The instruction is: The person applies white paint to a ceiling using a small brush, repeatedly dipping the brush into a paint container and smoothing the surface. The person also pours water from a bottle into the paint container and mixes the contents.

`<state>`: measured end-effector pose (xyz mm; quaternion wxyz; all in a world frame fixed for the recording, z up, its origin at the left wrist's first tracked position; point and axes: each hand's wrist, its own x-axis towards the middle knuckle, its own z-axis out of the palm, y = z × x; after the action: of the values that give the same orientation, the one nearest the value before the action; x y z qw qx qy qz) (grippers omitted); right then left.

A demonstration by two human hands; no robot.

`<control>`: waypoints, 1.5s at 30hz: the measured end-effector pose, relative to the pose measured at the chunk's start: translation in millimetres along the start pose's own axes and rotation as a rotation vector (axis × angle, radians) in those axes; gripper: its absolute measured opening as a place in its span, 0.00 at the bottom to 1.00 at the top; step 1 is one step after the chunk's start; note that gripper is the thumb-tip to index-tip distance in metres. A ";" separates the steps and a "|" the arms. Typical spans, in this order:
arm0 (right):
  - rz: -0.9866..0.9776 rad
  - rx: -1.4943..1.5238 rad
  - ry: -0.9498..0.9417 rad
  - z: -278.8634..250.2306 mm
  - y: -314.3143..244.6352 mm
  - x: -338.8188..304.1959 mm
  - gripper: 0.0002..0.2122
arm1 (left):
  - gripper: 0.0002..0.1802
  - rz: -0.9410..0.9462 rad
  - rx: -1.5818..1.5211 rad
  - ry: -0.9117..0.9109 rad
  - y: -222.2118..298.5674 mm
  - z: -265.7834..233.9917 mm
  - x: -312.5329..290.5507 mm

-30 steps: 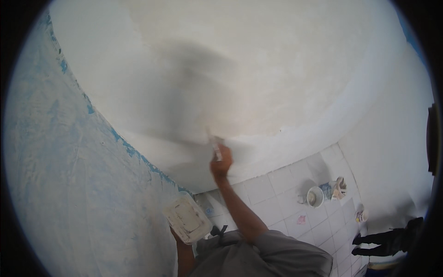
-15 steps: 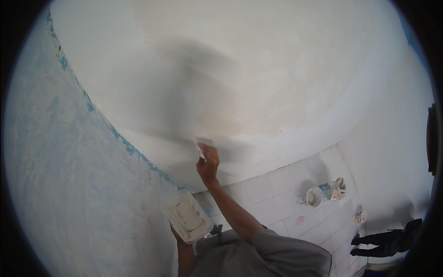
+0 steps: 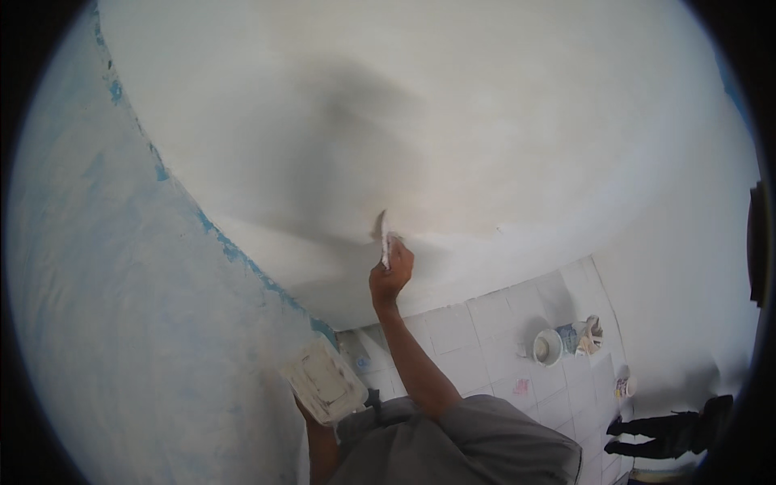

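My right hand (image 3: 392, 273) is raised in front of a white wall (image 3: 501, 162), its fingers closed round a putty-smeared putty knife (image 3: 385, 249). The blade appears edge-on, pointing up and close to or against the wall; contact cannot be made out. Low on the left, my left hand (image 3: 305, 411) supports a pale rectangular plastic tray (image 3: 356, 385) from beneath and its outer side. Greyish-white paste coats the inside of the tray. Most of the left hand's fingers are hidden under it.
A patchy blue-white wall (image 3: 129, 291) meets the white one at a corner streaked with blue paint (image 3: 230, 250). On the tiled floor (image 3: 461, 335) stand a white bucket (image 3: 547, 347), a bag (image 3: 591, 335) and a small tub (image 3: 624, 387). Another person's dark-clothed legs (image 3: 663, 432) are at lower right.
My right hand has moved right and slightly up along the wall, and the putty knife has turned edge-on. My left hand keeps hold of the tray, nearly still.
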<state>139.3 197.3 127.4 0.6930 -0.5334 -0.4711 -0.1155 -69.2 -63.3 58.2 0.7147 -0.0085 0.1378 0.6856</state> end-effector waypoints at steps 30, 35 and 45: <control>0.037 -0.104 0.111 3.0 14.0 26.3 0.13 | 0.37 -0.020 -0.049 0.011 -0.6 12.7 -5.7; 0.138 0.117 -0.168 12.8 -47.2 -26.1 0.14 | 0.37 0.004 -0.064 0.041 5.0 2.1 -14.9; 0.322 -0.210 0.233 -56.6 113.7 19.5 0.12 | 0.37 0.003 -0.106 0.040 5.8 0.6 -15.9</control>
<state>255.0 201.9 71.7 0.6929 -0.6540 -0.2820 -0.1129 -75.1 -78.4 63.0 0.7095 -0.0600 0.1153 0.6926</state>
